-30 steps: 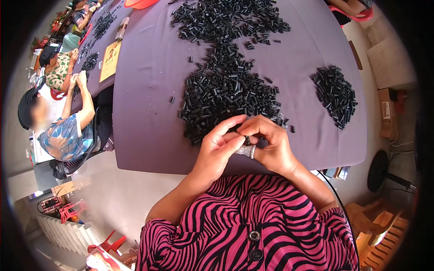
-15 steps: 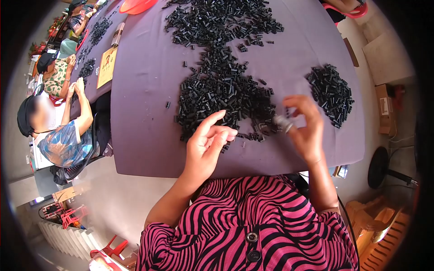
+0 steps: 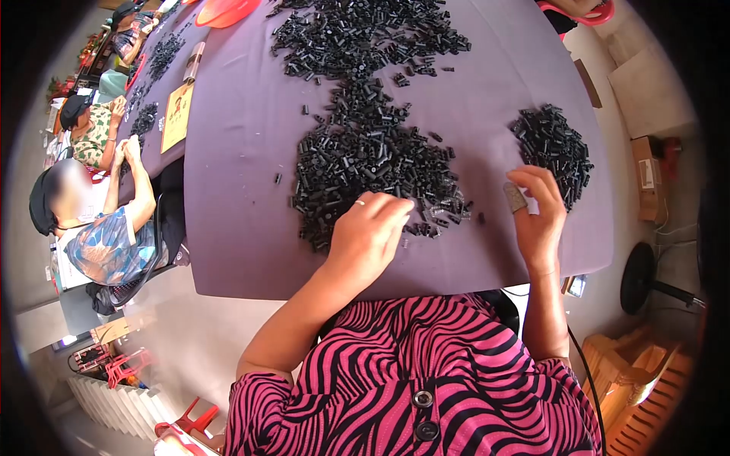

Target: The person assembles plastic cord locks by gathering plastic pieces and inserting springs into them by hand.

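Observation:
My left hand reaches over the near edge of the large pile of small black cylindrical parts. Its fingers are drawn together and bent downward; their tips are partly hidden, so what they hold, if anything, cannot be made out. Small metal springs lie among the black parts just right of those fingertips. My right hand is at the near side of a smaller pile of black parts. Its fingers are curved and apart from the thumb, with nothing visible between them. A grey cover sits on one digit.
A purple cloth covers the table. One loose black part lies between the piles. A red bowl and a yellow printed card are farther off. Several co-workers, one in a blue patterned shirt, sit along the left. A black fan stands right.
My left hand has turned over from a raised pinch and moved down to the pile. My right hand has shifted right, away from the large pile and towards the smaller one.

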The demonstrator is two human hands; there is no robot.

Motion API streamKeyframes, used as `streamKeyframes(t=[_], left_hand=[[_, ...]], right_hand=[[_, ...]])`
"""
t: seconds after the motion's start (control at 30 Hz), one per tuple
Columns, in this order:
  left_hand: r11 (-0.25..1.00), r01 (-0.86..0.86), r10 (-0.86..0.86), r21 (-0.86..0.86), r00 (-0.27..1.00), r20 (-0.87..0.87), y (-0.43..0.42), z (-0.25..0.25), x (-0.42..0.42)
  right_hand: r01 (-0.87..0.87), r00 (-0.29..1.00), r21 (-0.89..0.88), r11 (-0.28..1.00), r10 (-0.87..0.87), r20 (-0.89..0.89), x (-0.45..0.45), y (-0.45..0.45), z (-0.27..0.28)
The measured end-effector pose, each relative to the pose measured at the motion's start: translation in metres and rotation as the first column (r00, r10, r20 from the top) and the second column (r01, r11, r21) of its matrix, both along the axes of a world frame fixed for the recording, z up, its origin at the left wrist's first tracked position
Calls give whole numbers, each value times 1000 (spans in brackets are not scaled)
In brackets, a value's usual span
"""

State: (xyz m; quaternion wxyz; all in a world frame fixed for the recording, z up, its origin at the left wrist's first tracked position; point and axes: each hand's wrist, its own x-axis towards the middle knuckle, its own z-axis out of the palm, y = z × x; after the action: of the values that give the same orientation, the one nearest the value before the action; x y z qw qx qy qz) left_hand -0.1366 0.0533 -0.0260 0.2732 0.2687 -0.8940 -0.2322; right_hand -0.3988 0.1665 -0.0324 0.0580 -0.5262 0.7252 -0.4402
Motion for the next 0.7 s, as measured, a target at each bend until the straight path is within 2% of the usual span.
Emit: streamKeyframes(t=[0.07,0.17,0.3,0.47,0.7], left_hand=[[995,44,-40,-85,998,52,-1,-3,-9],[990,117,-108,-72,986,124,-3,-5,-16],[973,205,-179,-107,960,215,0,-13,-22],[981,157,-118,-117,949,291,-7,-11,-18],[983,154,-117,-103,946,301,-11,-10,-14]], right_hand=[[-69,996,27,997,67,55,12,2,5],[-188,978,85,979,177,114,29,7,6],[-322,947,140,936,318,54,46,11,6],[-316,915,159,935,345,-210,61,1,-9],[-320,919,179,930,351,-180,73,-7,-7]])
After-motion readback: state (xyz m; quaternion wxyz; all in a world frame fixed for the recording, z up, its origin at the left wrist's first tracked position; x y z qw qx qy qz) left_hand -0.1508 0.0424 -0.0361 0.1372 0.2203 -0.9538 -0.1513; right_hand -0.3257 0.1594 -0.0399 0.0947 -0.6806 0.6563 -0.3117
